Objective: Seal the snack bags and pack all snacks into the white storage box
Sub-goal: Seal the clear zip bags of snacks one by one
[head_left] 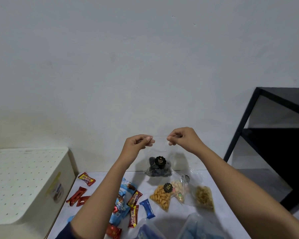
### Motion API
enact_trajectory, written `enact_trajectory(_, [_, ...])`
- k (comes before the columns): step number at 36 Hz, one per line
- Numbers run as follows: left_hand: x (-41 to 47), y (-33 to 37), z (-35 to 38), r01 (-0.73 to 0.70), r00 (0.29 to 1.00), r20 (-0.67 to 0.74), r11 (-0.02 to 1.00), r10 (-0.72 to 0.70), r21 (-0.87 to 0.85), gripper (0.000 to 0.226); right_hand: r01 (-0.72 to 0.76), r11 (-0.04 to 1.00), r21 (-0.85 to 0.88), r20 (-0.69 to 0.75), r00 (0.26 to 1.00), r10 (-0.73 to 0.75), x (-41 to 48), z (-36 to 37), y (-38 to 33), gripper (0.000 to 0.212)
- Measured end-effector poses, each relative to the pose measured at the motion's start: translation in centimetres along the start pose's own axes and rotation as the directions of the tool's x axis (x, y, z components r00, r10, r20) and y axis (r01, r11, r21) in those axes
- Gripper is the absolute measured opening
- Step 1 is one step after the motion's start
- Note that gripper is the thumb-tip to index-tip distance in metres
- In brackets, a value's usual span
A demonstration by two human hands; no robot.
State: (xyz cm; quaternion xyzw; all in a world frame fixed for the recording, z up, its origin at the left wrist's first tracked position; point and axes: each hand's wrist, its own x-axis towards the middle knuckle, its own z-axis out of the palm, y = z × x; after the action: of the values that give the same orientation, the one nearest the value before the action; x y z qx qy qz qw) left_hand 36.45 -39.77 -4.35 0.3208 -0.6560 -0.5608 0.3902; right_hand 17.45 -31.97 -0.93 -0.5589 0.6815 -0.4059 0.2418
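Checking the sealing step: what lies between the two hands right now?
Head view: the top edge of the clear bag stretches between the left hand and right hand, both pinching it; dark striped snacks sit inside.

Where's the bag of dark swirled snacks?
Head view, centre: the dark snack bag hangs from the left hand and right hand, beyond the orange nut bag.

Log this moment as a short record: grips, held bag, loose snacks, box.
left grip: pinches the top edge of the clear bag
right grip: pinches the same edge, apart from the left grip
clear bag: held up above the table, dark swirled snacks inside
nut bags: three, lying on the table
wrapped bars: scattered on the table
white storage box: left of the table, perforated top
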Motion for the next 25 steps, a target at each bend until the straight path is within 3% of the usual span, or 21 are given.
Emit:
enact_trajectory(6, [0.2, -0.5, 0.0, -0.011, 0.991, -0.135, 1.0, 0.015, 0.025, 0.008, -0.032, 0.992, 0.121, -0.002, 0.999, 0.032, -0.1, 0.1, 0.9, 0.006])
enact_trajectory(11, [0.6, -1.0, 0.0, -0.005, 0.99, -0.142, 1.0, 0.004, -0.012, 0.009, -0.051, 0.969, 0.243, -0.041, 0.997, 0.063, 0.0, -0.3, 1.1, 0.004])
enact_trajectory(18, [0.8, -1.3, -0.1, 0.008, 0.997, -0.08, 1.0, -0.006, 0.016, 0.017, -0.082, 0.968, 0.236, -0.002, 0.996, 0.085, 0.3, -0.4, 1.8, 0.012])
enact_trajectory(25, [1.5, -1.1, 1.1, -0.03, 0.983, -0.177, 0.995, 0.046, 0.093, 0.011, -0.054, 0.975, 0.215, -0.135, 0.987, 0.085, 0.7, 0.2, 2.1, 0.003])
